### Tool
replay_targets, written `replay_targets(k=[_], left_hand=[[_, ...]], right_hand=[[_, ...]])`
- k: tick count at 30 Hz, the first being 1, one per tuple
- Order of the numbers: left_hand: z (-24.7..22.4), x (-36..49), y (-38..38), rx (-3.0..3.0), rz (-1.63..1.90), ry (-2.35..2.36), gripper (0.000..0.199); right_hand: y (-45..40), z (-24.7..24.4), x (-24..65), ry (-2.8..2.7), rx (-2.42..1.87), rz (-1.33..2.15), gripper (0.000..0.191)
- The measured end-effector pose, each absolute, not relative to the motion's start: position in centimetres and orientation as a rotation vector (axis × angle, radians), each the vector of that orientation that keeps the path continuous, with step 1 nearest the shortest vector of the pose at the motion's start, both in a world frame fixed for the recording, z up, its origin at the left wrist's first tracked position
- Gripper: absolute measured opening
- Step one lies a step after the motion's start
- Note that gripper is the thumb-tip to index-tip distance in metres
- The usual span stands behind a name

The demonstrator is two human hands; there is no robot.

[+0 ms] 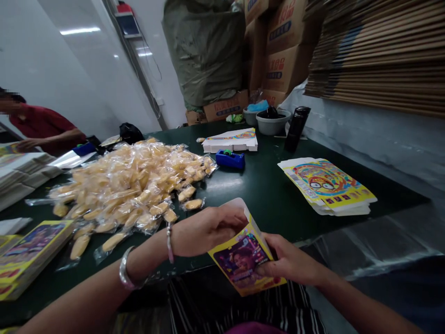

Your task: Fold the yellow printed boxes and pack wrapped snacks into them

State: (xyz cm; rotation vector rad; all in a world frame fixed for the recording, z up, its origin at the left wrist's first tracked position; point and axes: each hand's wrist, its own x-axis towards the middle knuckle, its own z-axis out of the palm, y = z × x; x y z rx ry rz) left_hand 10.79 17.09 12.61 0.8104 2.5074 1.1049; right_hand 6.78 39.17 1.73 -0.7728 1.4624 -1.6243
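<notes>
My right hand (pixel 288 260) grips a yellow printed carton (pixel 239 260) by its lower right side, thumb on the front and fingers behind. The carton tilts over my lap, its top end open. My left hand (pixel 212 229), with bracelets on the wrist, dips into that opening. Its fingers look curled and are partly hidden by the carton; what they hold, if anything, is not visible. Left of my left hand lies a large heap of yellow pastry-like pieces in clear wrappers (pixel 132 181). Several single wrapped pieces lie at the heap's near edge.
A blue tape dispenser (pixel 230 159) stands beyond my hands, near white carton blanks (pixel 231 140). Flat yellow cartons (pixel 327 185) lie to the right, close to a black bottle (pixel 297 127). Filled-out yellow boxes (pixel 31 255) sit at left. A person in red (pixel 45 125) works across the table.
</notes>
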Motion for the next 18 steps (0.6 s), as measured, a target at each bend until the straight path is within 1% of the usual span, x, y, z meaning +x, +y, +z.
replay_targets(k=[2, 4, 5, 6, 8, 11, 12, 14, 16, 18], left_hand=[[12.9, 11.5, 16.8, 0.779, 1.061, 2.698, 0.029], [13.0, 12.3, 16.7, 0.558, 0.917, 3.008, 0.029], [13.0, 12.7, 16.8, 0.466, 0.844, 3.061, 0.027], [12.8, 13.0, 17.0, 0.440, 0.802, 3.016, 0.026], [12.4, 13.1, 17.7, 0.540, 0.802, 2.745, 0.023], [11.5, 12.6, 18.5, 0.674, 0.826, 2.417, 0.013], [11.3, 12.6, 18.6, 0.688, 0.812, 2.358, 0.012], [11.1, 12.8, 18.1, 0.667, 0.777, 2.400, 0.013], [10.9, 14.0, 17.0, 0.540, 0.811, 2.710, 0.014], [10.1, 15.9, 16.0, 0.226, 1.006, 3.081, 0.016]], right_hand=[[39.4, 1.4, 7.4, 1.443, -0.726, -1.681, 0.044], [39.6, 1.0, 8.0, 1.447, -0.681, -1.726, 0.046], [39.7, 0.8, 8.3, 1.442, -0.667, -1.737, 0.047], [39.7, 0.6, 8.6, 1.432, -0.663, -1.734, 0.046], [39.8, 0.3, 9.5, 1.383, -0.668, -1.712, 0.045], [39.7, -0.4, 11.0, 1.265, -0.663, -1.652, 0.046], [39.7, -0.7, 11.5, 1.238, -0.648, -1.654, 0.051], [39.9, -1.5, 12.3, 1.186, -0.586, -1.717, 0.068], [40.1, -2.2, 13.0, 1.122, -0.481, -1.847, 0.088], [40.3, -2.8, 13.5, 1.043, -0.376, -1.976, 0.103]])
